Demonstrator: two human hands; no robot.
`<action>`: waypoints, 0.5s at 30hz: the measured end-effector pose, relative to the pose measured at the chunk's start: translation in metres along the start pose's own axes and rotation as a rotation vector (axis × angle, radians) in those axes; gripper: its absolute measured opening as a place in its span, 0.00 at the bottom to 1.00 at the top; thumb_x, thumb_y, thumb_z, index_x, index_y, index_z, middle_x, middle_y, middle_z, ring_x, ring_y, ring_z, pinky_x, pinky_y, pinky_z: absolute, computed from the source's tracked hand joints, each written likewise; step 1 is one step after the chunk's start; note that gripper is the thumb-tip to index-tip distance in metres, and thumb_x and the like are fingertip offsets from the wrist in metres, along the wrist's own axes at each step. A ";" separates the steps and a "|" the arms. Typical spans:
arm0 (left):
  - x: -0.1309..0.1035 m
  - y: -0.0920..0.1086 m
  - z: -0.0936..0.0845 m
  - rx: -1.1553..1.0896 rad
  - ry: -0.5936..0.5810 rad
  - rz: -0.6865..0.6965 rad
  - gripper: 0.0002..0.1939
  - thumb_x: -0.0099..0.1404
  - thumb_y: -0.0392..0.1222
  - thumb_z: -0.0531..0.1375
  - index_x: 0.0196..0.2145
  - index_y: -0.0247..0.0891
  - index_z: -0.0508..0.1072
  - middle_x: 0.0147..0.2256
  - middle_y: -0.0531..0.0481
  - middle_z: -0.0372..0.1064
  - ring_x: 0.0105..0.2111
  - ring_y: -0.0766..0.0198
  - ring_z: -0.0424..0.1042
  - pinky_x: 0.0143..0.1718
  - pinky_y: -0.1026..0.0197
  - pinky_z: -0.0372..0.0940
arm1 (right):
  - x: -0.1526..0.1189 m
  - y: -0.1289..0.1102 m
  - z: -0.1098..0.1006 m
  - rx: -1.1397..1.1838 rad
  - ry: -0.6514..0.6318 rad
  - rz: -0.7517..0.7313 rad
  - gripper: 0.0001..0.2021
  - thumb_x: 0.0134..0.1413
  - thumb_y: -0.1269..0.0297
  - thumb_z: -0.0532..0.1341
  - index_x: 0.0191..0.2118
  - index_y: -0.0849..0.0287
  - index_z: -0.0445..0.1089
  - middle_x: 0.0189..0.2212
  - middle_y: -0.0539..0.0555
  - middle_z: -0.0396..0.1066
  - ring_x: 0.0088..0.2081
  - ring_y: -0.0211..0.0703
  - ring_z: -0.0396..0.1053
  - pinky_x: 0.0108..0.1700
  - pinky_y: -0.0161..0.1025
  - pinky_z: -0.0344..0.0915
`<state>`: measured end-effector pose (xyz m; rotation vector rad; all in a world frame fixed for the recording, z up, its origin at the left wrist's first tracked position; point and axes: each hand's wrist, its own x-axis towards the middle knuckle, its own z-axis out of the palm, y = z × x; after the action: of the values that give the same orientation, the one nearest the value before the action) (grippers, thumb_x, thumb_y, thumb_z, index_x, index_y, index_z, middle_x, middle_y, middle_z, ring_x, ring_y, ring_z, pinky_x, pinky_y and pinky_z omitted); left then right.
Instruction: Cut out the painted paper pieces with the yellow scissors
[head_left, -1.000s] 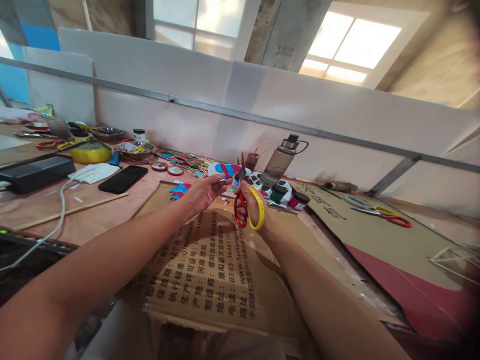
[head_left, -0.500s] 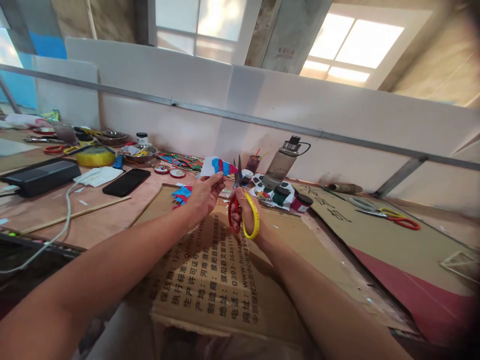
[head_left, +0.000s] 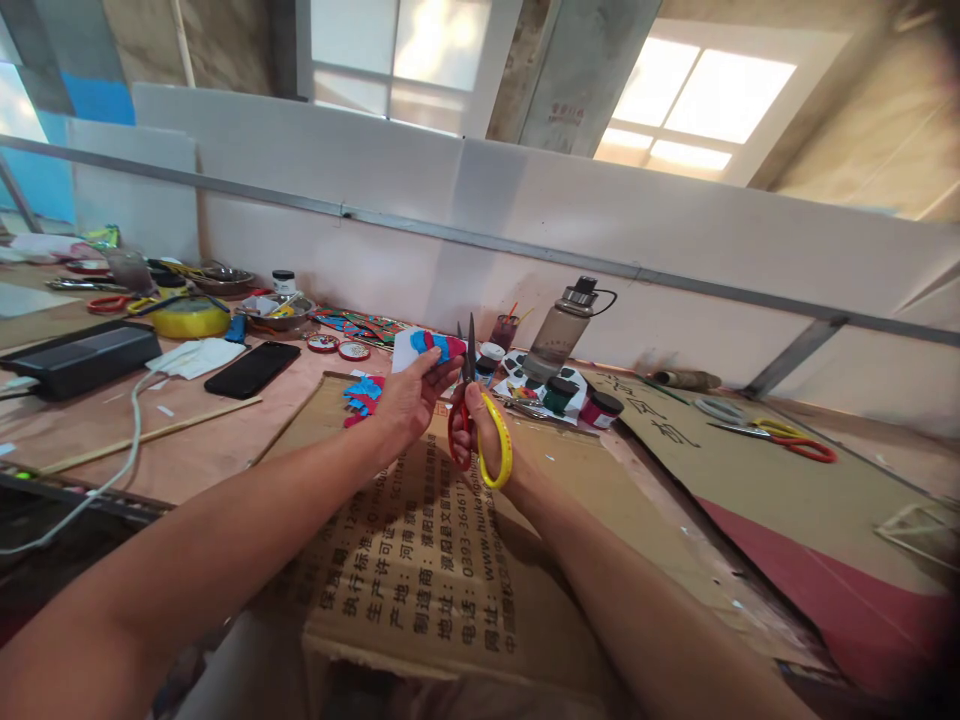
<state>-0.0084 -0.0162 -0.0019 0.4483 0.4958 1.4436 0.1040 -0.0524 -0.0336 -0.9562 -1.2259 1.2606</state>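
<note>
The left hand (head_left: pixel 409 395) pinches a white paper piece (head_left: pixel 429 348) painted blue and red, lifted above the table (head_left: pixel 187 440). Just right of it, the right hand (head_left: pixel 480 425) grips scissors (head_left: pixel 474 420) with one red and one yellow loop, blades upright beside the paper's edge. Beneath both lies printed cardboard (head_left: pixel 442 560). A black phone (head_left: pixel 253 368) rests to the left; a water bottle (head_left: pixel 559 328) stands farther back on the right.

Scissors (head_left: pixel 480 440) have red and yellow handles. The paper (head_left: pixel 427 349) is white, painted blue and red. The phone (head_left: pixel 253 368) is black.
</note>
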 end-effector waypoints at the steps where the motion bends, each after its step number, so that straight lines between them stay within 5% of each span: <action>1: 0.000 0.000 0.000 -0.004 0.005 -0.007 0.05 0.65 0.29 0.66 0.33 0.34 0.76 0.31 0.48 0.81 0.31 0.65 0.81 0.43 0.62 0.75 | 0.000 0.000 0.000 0.007 -0.005 0.004 0.31 0.46 0.31 0.71 0.35 0.52 0.60 0.20 0.40 0.58 0.15 0.31 0.52 0.15 0.30 0.55; 15: -0.006 -0.002 0.004 -0.029 0.034 0.000 0.05 0.67 0.28 0.65 0.34 0.34 0.74 0.29 0.47 0.80 0.29 0.65 0.81 0.39 0.64 0.75 | -0.002 -0.003 0.001 0.020 0.002 0.016 0.32 0.45 0.31 0.71 0.35 0.53 0.59 0.20 0.40 0.58 0.15 0.28 0.49 0.14 0.28 0.52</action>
<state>-0.0044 -0.0220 0.0003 0.4010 0.5010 1.4587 0.1037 -0.0552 -0.0307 -0.9548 -1.2045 1.2822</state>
